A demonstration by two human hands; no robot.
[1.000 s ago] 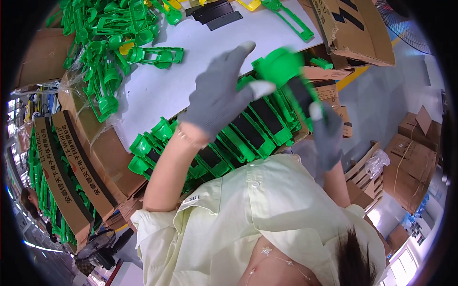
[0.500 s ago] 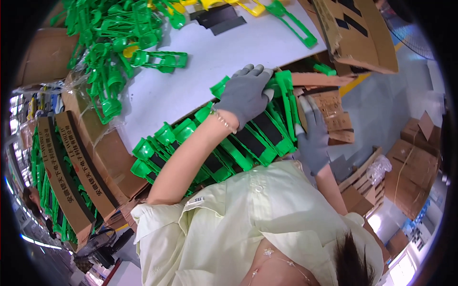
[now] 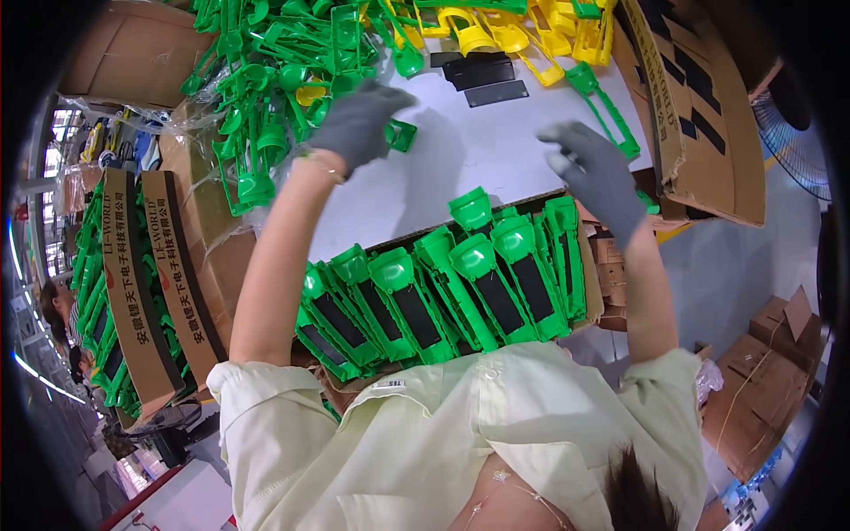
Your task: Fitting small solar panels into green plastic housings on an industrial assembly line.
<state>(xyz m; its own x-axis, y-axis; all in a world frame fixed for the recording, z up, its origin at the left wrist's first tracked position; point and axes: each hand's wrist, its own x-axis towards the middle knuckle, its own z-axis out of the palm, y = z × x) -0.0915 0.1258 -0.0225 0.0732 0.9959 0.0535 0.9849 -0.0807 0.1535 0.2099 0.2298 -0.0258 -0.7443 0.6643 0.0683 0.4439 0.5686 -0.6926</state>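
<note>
Both my hands wear grey gloves with pale fingertips. My left hand (image 3: 359, 124) reaches over the tabletop beside the green pile, slightly blurred, its fingers stretched out. Beneath it lies a green plastic frame (image 3: 402, 135), mostly hidden by the glove. Over the table's right part hangs my right hand (image 3: 598, 173), fingers apart and holding nothing. Close to my body stands a cardboard box (image 3: 591, 274) packed with a row of green plastic frames (image 3: 409, 305), each with a cup-shaped end. Black strips (image 3: 522, 279) line many of them.
A heap of loose green frames (image 3: 283, 71) covers the table's far left. Yellow frames (image 3: 509, 35) and flat black strips (image 3: 482, 75) lie at the back. Another full carton (image 3: 133, 292) stands left. An open carton (image 3: 699, 115) and a fan (image 3: 797, 146) are at right.
My left hand has left the boxed frames for the loose frame by the pile. My right hand has risen from the box's right side to above the table. The view has shifted.
</note>
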